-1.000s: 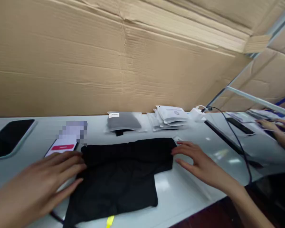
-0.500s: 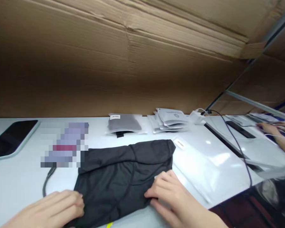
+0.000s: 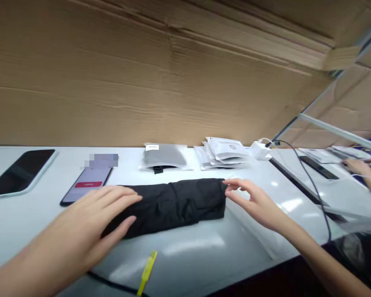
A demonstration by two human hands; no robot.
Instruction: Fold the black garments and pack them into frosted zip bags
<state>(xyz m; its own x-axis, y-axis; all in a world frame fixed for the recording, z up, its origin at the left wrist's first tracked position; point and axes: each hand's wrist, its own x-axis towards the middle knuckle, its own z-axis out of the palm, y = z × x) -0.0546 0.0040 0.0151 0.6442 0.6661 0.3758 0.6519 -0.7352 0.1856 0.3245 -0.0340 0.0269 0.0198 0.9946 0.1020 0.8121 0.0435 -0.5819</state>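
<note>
A black cloth garment (image 3: 179, 204) lies on the table in front of me, folded into a long narrow strip. My left hand (image 3: 102, 222) rests over the left end of the strip, its fingers stretched and the thumb apart. That hand hides part of the cloth. At the opposite end, the fingertips of my right hand (image 3: 250, 198) touch the top right corner, with a small gap between thumb and fingers. Under the right forearm and beside the cloth lies a clear plastic bag (image 3: 250, 231).
Packed grey bags (image 3: 165, 156) and a stack of white packets (image 3: 224, 152) stand along the cardboard wall (image 3: 117, 90). Two phones lie left, one dark (image 3: 21, 171), one lit (image 3: 88, 183). A yellow tag (image 3: 147, 270) is in front; a white charger (image 3: 259, 150) and another person's hands (image 3: 358, 167) are right.
The cloth has been folded upward into a narrower strip, uncovering the table and yellow tag in front. Both hands have moved up, the left over the cloth and the right to its far corner.
</note>
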